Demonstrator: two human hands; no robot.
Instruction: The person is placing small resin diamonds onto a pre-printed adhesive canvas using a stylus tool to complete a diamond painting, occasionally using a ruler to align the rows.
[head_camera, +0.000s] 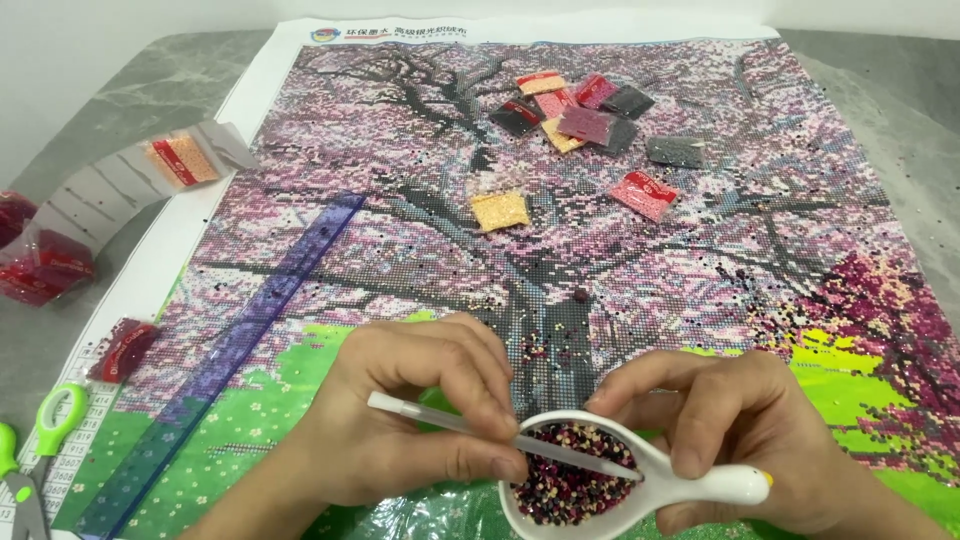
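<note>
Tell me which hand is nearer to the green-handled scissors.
Left. The left hand, holding the white pen, sits just right of the green-handled scissors; the right hand, gripping the white dish, lies farther right.

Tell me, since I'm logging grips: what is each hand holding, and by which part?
The left hand pinches a white pen near its middle. The right hand grips a white dish of beads by its handle.

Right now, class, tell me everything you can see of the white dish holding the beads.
The white dish looks like glossy ceramic, spoon-shaped, with a round bowl and a short handle tipped yellow. It is heaped with tiny dark red, pink and cream beads. The right hand grips its handle; the left hand dips a white pen into it.
</note>
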